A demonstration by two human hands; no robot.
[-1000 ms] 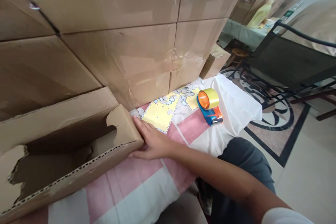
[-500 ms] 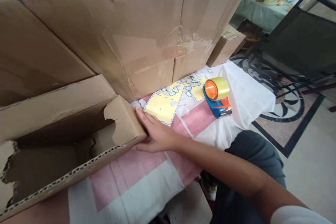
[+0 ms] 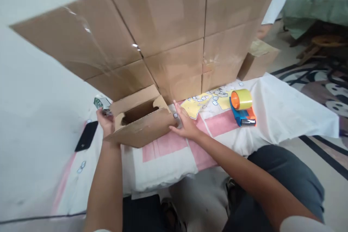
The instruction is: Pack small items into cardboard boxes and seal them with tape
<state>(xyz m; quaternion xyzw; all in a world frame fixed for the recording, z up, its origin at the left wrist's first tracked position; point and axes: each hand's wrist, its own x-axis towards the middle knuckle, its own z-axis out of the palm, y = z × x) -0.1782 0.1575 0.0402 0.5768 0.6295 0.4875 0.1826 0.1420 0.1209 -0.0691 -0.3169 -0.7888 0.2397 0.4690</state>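
Observation:
A cardboard box with its top flaps open sits on the pink-and-white cloth. My left hand is at the box's left end, fingers curled and partly hidden. A small dark, shiny item shows at those fingers; its kind is unclear. At the opposite end is my right hand, fingers spread, thumb close to the box's lower corner. I cannot tell whether it touches the cardboard. To its right stands a blue-and-orange tape dispenser carrying a yellow roll of tape.
Taped cartons form a wall behind the box. A black phone lies left, near the white wall. A small carton stands at the back right. Another person's white sleeve shows beyond the stack.
The view has drawn back and swung left. My left hand and the phone now show. The box's front side now stands higher, and my right hand's fingers are more spread.

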